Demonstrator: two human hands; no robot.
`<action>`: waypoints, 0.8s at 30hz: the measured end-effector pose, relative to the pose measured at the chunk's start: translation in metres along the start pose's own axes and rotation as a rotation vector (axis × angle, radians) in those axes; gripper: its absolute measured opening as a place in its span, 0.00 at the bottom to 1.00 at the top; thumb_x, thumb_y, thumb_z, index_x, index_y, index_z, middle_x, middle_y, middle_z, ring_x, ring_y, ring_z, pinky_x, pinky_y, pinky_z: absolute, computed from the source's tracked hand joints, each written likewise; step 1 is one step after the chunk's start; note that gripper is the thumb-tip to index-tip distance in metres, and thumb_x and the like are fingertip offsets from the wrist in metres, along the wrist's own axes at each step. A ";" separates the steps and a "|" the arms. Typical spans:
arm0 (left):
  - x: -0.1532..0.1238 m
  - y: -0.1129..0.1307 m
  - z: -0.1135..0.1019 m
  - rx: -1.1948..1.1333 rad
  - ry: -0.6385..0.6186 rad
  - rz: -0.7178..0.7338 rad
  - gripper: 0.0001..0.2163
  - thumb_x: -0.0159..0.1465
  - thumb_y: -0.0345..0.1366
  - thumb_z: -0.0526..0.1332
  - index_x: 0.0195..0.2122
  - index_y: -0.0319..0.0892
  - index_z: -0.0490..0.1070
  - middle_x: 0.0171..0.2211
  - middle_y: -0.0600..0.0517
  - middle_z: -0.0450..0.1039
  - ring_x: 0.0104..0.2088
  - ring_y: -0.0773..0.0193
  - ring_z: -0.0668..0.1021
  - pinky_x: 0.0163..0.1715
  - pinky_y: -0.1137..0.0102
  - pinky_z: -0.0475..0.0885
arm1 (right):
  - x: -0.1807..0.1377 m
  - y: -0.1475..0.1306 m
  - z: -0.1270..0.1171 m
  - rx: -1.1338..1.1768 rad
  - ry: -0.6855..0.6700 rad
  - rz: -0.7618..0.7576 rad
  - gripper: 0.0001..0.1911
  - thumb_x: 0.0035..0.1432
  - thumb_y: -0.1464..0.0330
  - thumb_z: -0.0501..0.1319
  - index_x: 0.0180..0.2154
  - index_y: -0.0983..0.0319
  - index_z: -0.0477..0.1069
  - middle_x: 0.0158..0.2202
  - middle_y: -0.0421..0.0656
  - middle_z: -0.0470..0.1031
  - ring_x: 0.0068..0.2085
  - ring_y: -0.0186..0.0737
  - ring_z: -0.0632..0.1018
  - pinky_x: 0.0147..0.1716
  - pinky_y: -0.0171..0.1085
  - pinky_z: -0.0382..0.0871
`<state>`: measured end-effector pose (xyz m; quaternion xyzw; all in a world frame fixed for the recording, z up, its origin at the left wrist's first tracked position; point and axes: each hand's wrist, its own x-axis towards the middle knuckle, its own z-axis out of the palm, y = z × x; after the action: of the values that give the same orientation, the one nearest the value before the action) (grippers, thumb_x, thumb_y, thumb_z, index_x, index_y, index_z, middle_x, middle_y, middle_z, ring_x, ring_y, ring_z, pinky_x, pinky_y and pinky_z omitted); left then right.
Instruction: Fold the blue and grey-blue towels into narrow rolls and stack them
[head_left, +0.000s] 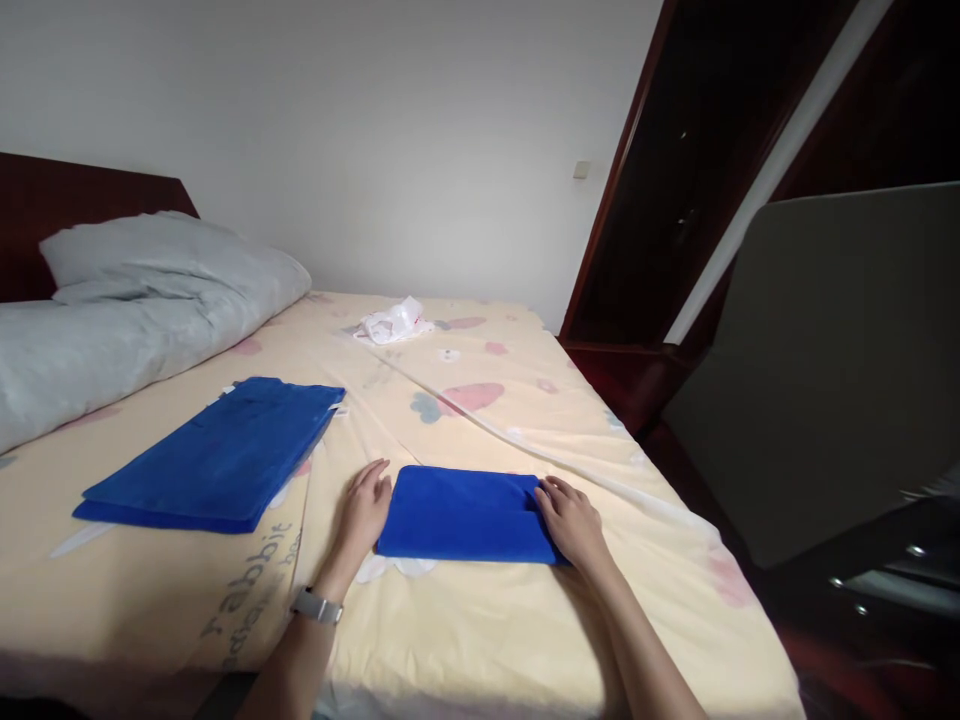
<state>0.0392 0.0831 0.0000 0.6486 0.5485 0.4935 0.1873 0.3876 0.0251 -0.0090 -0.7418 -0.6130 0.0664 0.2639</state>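
Note:
A small folded blue towel [465,515] lies on the yellow patterned bedsheet [480,620] near the bed's front edge. My left hand [366,510], with a watch on its wrist, rests flat at the towel's left end, fingers stretched out. My right hand [571,520] lies on the towel's right end, fingers curled over its edge. To the left, a larger folded blue cloth [217,458] lies flat on the sheet, apart from both hands.
A grey pillow and duvet [127,300] fill the bed's left rear by a dark headboard. A crumpled white plastic bag [394,322] sits at the far end. A dark wardrobe [675,200] and a grey panel [840,370] stand right of the bed.

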 end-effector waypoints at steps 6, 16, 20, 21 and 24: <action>-0.030 0.045 -0.019 0.393 -0.112 0.605 0.16 0.69 0.32 0.54 0.56 0.44 0.71 0.56 0.44 0.73 0.59 0.54 0.71 0.61 0.56 0.65 | -0.028 -0.011 -0.027 -0.106 0.305 -0.289 0.23 0.70 0.63 0.48 0.59 0.66 0.70 0.61 0.53 0.69 0.63 0.55 0.66 0.64 0.55 0.55; -0.049 0.021 -0.040 0.352 -0.648 0.458 0.30 0.61 0.26 0.58 0.64 0.56 0.64 0.66 0.56 0.63 0.65 0.58 0.65 0.65 0.57 0.62 | -0.058 -0.005 -0.033 0.036 -0.252 -0.517 0.34 0.58 0.72 0.57 0.66 0.57 0.60 0.67 0.45 0.60 0.67 0.51 0.63 0.65 0.52 0.59; -0.037 0.014 -0.051 0.179 -0.640 0.267 0.29 0.58 0.23 0.56 0.59 0.53 0.70 0.62 0.54 0.69 0.62 0.59 0.70 0.63 0.62 0.65 | -0.047 0.003 -0.038 0.186 -0.287 -0.416 0.31 0.57 0.71 0.57 0.63 0.57 0.66 0.64 0.45 0.66 0.64 0.51 0.66 0.64 0.50 0.60; -0.034 0.014 -0.053 0.144 -0.641 0.228 0.27 0.58 0.25 0.57 0.59 0.51 0.71 0.61 0.53 0.70 0.61 0.58 0.71 0.62 0.62 0.66 | -0.044 0.005 -0.040 0.247 -0.301 -0.377 0.30 0.57 0.71 0.58 0.62 0.56 0.67 0.63 0.45 0.67 0.63 0.51 0.68 0.63 0.50 0.62; -0.024 0.014 -0.052 0.041 -0.632 0.131 0.21 0.62 0.32 0.60 0.57 0.49 0.72 0.57 0.50 0.74 0.57 0.56 0.75 0.58 0.63 0.69 | -0.034 0.009 -0.044 0.454 -0.347 -0.247 0.26 0.58 0.68 0.59 0.59 0.56 0.69 0.55 0.45 0.75 0.53 0.50 0.77 0.53 0.46 0.71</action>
<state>0.0044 0.0415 0.0234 0.8073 0.4300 0.2675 0.3029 0.4055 -0.0219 0.0166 -0.5614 -0.7038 0.2947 0.3204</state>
